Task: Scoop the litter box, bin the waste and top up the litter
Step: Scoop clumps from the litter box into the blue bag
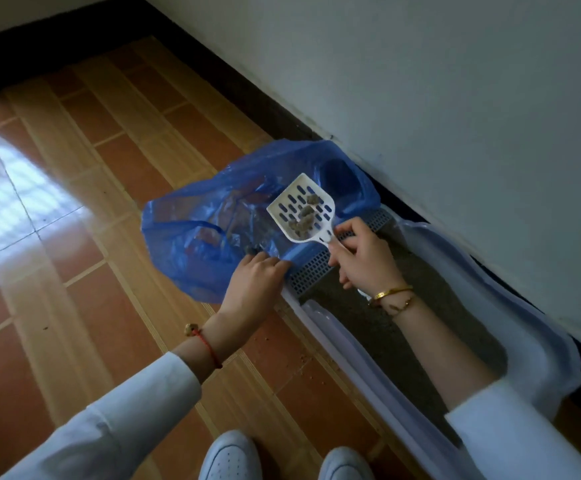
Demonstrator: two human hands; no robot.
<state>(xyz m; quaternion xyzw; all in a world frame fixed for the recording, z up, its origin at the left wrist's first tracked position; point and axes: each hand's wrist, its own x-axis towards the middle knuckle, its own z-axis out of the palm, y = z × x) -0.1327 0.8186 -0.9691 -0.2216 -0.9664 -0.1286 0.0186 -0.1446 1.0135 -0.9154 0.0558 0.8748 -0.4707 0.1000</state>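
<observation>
1. Over the blue bag (pixel 213 230), the white scoop (pixel 301 209) hangs in the air with a few brown clumps (pixel 304 216) on its slotted face.

2. Scoop and clumps both look very light. The scoop is hard plastic, so it should keep its shape. The clumps look crumbly and loose, so a bump or a fast tip could send bits onto the floor (pixel 109 168), where some crumbs already lie.

3. The best place to hold the scoop is its thin handle, and that is where the right hand (pixel 365 258) has it. The fingers (pixel 342 237) are curled round the handle end, just behind the scoop face. The clumps sit past the fingertips and do not touch them.

4. The blue bag is thin, soft and floppy. It will not stay open by itself. The left hand (pixel 254 275) pinches its near edge, right beside the litter box (pixel 541 341), with the fingers bent tight on the plastic.

5. The litter box lies along the wall (pixel 455 98), with grey litter (pixel 403 323) inside. The right arm reaches across it.

6. My guess is the scoop now needs a slow tilt so the clumps slide into the bag.
</observation>
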